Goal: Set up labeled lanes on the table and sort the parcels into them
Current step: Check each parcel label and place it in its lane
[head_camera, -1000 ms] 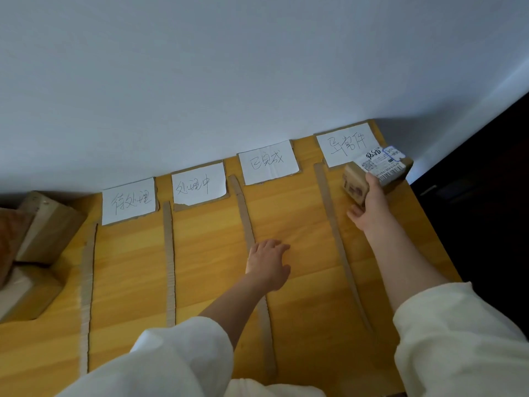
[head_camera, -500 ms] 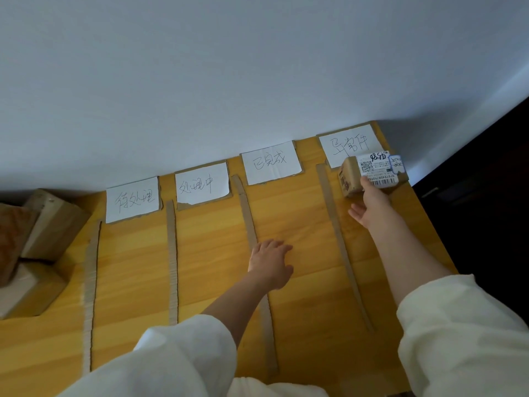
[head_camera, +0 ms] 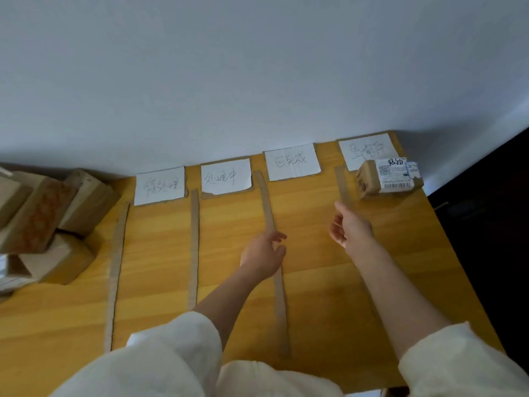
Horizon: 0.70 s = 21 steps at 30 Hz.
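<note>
Presently 1 parcel (head_camera: 386,179) sits at the head of the rightmost lane under its label (head_camera: 367,150), evidently sorted there; right hand (head_camera: 350,227) and left hand (head_camera: 264,253) both relaxed, holding nothing

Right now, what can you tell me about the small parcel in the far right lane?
The parcel is a small brown cardboard box with a white shipping label on top, showing a barcode and black handwriting, and a smaller sticker at its right edge. It lies flat on the table at the far end of the rightmost lane, overlapping the near edge of that lane's paper label. No hand touches it; the right hand is apart from it, nearer the camera.
</note>
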{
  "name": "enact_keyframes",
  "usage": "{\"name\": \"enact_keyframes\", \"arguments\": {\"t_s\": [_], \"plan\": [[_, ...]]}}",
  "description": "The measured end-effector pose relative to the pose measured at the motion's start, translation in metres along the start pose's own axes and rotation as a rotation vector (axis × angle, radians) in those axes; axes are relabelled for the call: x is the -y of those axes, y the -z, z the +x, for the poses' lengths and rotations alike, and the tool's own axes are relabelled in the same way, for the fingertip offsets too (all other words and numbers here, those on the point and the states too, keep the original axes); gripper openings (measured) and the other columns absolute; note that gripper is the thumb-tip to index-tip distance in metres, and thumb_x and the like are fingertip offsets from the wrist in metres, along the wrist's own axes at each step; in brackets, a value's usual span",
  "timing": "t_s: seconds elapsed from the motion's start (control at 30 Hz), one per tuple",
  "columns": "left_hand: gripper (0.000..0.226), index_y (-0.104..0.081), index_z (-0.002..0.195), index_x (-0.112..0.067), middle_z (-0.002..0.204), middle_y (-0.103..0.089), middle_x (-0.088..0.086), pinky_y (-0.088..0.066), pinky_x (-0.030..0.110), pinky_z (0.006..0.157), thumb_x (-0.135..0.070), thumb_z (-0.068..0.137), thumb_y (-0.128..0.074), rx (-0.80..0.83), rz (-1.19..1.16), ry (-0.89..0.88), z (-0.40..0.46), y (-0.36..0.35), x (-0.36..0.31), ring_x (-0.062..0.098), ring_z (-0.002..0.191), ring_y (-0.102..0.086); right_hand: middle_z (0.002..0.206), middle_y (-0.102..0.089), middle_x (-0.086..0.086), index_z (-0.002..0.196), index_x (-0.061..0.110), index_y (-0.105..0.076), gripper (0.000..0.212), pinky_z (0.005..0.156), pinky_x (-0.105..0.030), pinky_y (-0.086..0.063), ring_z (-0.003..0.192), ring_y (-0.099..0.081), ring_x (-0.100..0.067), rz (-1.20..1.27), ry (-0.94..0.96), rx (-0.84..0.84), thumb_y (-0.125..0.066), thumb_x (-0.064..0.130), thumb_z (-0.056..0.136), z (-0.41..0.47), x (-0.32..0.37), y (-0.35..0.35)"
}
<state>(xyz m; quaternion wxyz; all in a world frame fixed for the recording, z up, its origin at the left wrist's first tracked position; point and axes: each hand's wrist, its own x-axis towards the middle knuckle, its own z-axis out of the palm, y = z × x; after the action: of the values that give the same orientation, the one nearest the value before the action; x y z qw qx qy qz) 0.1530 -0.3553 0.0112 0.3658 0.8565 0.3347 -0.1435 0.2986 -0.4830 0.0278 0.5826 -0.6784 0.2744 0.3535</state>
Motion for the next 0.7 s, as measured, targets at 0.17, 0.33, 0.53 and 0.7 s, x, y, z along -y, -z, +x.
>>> {"name": "enact_keyframes", "arguments": {"t_s": [0.17,0.33,0.53,0.7], "plan": [[0.027,-0.062,0.120,-0.029,0.119,-0.065,-0.010,-0.054,0.028,0.074,-0.033,0.095,-0.051,-0.143,-0.122,0.089,-0.033,0.019,0.043,0.012,0.101,-0.063,0.078,-0.057,-0.002,0.079,0.013,-0.056,0.023,0.081,-0.036,-0.056,0.069,-0.056,-0.015,-0.247,0.067,0.122,-0.066,0.031,0.090,-0.039,-0.037,-0.030],[0.022,-0.064,0.112,-0.027,0.109,-0.067,-0.008,-0.055,0.032,0.080,-0.029,0.093,-0.054,-0.219,-0.215,0.168,-0.067,0.034,0.102,0.012,0.100,-0.063,0.070,-0.055,-0.004,0.074,0.011,-0.053,0.029,0.066,-0.034,-0.049,0.063,-0.054,-0.019,-0.429,0.175,0.223,-0.065,0.031,0.091,-0.077,-0.078,-0.068],[0.021,-0.065,0.111,-0.028,0.106,-0.067,-0.008,-0.051,0.026,0.076,-0.030,0.093,-0.054,-0.308,-0.290,0.261,-0.098,0.060,0.169,0.010,0.100,-0.061,0.065,-0.049,-0.005,0.076,0.014,-0.048,0.031,0.059,-0.032,-0.037,0.061,-0.048,-0.021,-0.597,0.201,0.298,-0.067,0.034,0.090,-0.114,-0.128,-0.119],[0.023,-0.064,0.114,-0.026,0.100,-0.067,-0.008,-0.051,0.028,0.074,-0.029,0.093,-0.054,-0.367,-0.342,0.286,-0.122,0.085,0.222,0.011,0.095,-0.062,0.064,-0.042,-0.007,0.070,0.014,-0.041,0.037,0.058,-0.034,-0.032,0.059,-0.042,-0.021,-0.679,0.228,0.335,-0.066,0.033,0.090,-0.145,-0.164,-0.169]]}}
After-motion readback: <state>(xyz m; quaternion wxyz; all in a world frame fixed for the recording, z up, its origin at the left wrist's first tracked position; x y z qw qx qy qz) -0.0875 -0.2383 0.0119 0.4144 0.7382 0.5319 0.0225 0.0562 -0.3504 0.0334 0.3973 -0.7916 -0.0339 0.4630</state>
